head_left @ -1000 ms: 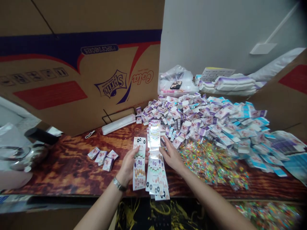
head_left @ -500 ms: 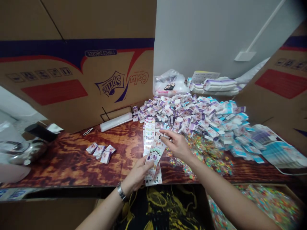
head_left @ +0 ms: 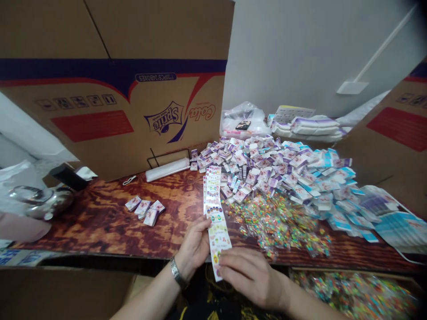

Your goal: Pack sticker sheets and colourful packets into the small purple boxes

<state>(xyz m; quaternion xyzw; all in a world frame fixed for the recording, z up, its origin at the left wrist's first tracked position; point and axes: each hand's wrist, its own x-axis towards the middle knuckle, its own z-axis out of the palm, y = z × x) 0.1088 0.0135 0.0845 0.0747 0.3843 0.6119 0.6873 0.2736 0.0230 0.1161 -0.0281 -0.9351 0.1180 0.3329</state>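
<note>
Left hand: your left hand (head_left: 195,251) has its fingers closed on the printed sticker strip (head_left: 216,222).
Right hand: your right hand (head_left: 250,278) has its fingers gripping the strip's lower end.
Strip: runs from your hands toward 12 o'clock, above the bench (head_left: 100,226).
Nearby: packet pile (head_left: 267,169) at 1 o'clock; clear bags (head_left: 276,224) at 2 o'clock.

One head-worn view, looking forward and down across a table (head_left: 100,222), close above the left hand (head_left: 195,251) and right hand (head_left: 250,273) at lower centre, box (head_left: 100,120) upper left, wall (head_left: 300,53) upper right
</note>
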